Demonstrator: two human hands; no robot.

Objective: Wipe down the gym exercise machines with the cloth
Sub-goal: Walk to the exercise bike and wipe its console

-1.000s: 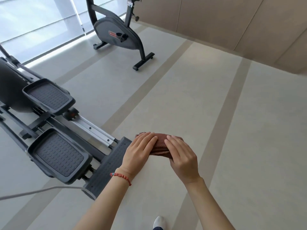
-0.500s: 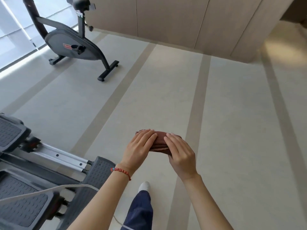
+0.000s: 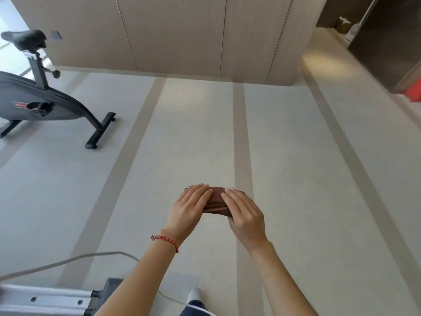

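Since the earlier frames the view has swung right and away from the elliptical: its pedals are gone, and only its rail end shows at the lower left corner, while the exercise bike has slid to the far left edge. Both hands have kept their hold unchanged.

Head view: the folded brown cloth is carried in the air in front of the body, above the floor. The left hand and right hand each have a grip on one end, fingers laid over the top and thumbs hidden beneath, likely to keep the folds together as a neat pad for wiping. A red bead bracelet sits on the left wrist.

Wide open floor lies ahead up to the panelled wall. A pale cable trails low on the left, near the white shoe, and could snag a step. The bike, well apart to the left, looks the likeliest next machine.
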